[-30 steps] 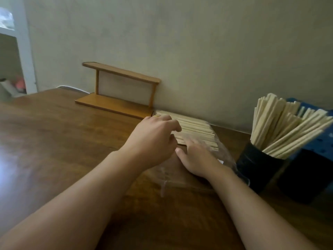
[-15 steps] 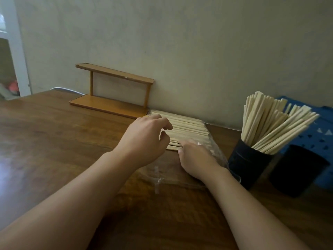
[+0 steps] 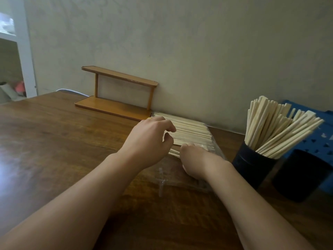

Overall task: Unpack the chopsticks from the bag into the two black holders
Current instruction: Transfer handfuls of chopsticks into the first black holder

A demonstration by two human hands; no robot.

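A flat row of pale wooden chopsticks [image 3: 191, 129] lies against the wall, partly inside a clear plastic bag [image 3: 171, 180] on the table. My left hand [image 3: 149, 139] curls its fingers and thumb over the left ends of the chopsticks. My right hand [image 3: 195, 159] is just beside it at the bag's mouth, with its fingers bent down onto the nearest chopsticks and its fingertips hidden. To the right, one black holder [image 3: 250, 166] stands packed with upright chopsticks [image 3: 275, 127]. A second black holder [image 3: 299, 177] next to it shows none.
A small two-tier wooden shelf [image 3: 117, 105] stands against the wall left of the bag. A blue perforated crate [image 3: 322, 134] sits behind the holders. The brown wooden table [image 3: 54, 141] stretches to the left and front.
My right hand's fingers have gone from lying flat to bent down on the chopsticks. My left hand has stayed at the chopstick ends, its thumb and fingers drawing closer.
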